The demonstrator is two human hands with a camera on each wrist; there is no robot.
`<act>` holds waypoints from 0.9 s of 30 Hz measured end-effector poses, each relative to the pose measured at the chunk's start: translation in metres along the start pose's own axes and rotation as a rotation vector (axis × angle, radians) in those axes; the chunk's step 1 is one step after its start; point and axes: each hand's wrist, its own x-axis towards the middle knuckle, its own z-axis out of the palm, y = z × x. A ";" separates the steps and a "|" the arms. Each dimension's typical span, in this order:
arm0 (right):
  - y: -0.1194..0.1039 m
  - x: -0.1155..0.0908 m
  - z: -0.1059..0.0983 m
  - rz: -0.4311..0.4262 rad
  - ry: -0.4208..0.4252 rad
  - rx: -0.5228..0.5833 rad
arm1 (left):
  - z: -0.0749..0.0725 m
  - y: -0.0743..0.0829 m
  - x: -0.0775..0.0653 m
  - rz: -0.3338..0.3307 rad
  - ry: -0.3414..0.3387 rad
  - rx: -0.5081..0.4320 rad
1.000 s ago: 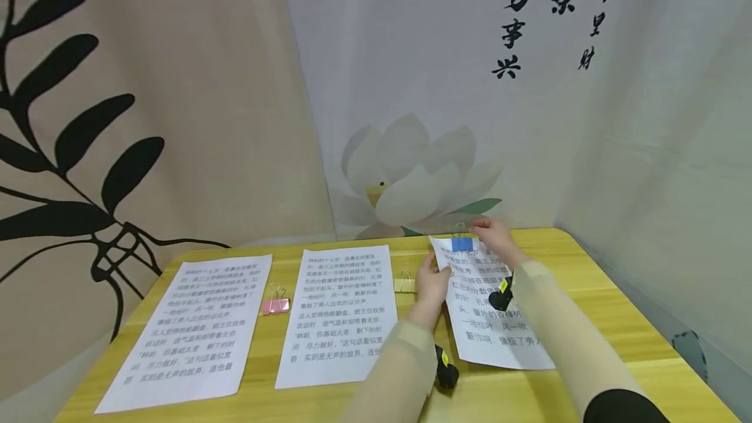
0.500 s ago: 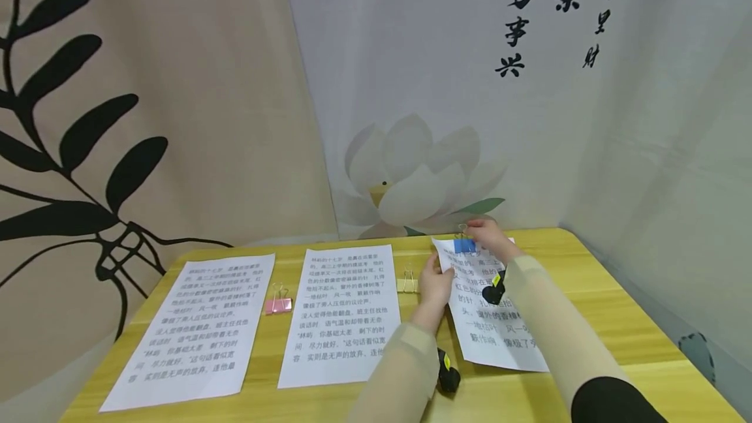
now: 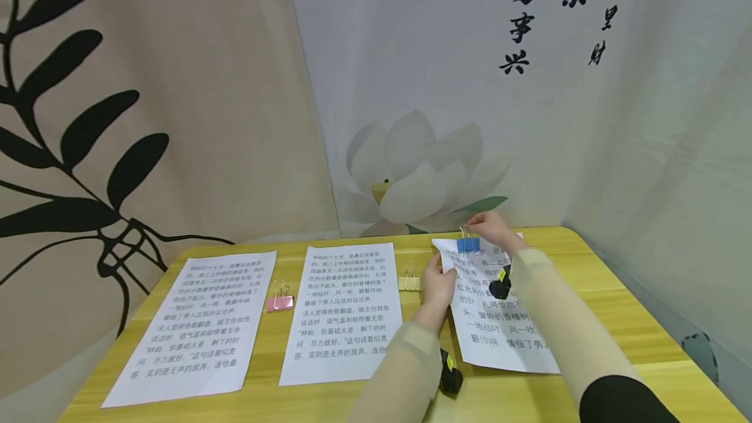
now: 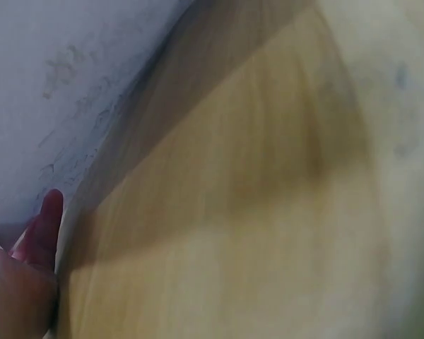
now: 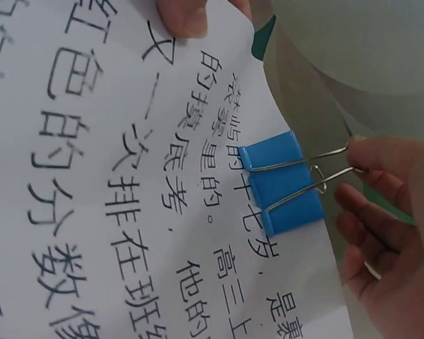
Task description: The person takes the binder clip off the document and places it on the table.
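My right hand pinches the wire handle of a blue binder clip between thumb and forefinger; the other fingers curl below. The clip grips the top edge of a printed sheet, near its left corner. My left hand holds that sheet by its left edge, thumb on the printed face and fingers behind, mostly hidden. The sheet's upper part is tilted up off the table. In the left wrist view only part of the left hand shows at the lower left.
Two more printed sheets lie on the yellow wooden table, one at the left and one in the middle. A pink binder clip sits between them, and a pale yellow one beside my left hand. A printed curtain hangs behind.
The head view has shifted slightly. Both hands keep their hold on the sheet and the blue binder clip, with only small movements of the right hand.
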 end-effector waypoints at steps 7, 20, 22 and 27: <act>0.002 -0.001 -0.010 -0.028 -0.080 -0.024 | -0.002 0.000 -0.001 0.000 0.001 0.004; 0.008 -0.005 -0.023 0.004 -0.182 0.112 | 0.000 0.003 -0.005 0.014 0.009 0.036; 0.007 -0.005 -0.026 0.017 -0.217 0.146 | 0.000 0.003 -0.005 0.014 0.009 0.034; 0.008 -0.003 -0.031 0.043 -0.282 0.157 | -0.001 0.004 -0.006 0.008 0.010 0.036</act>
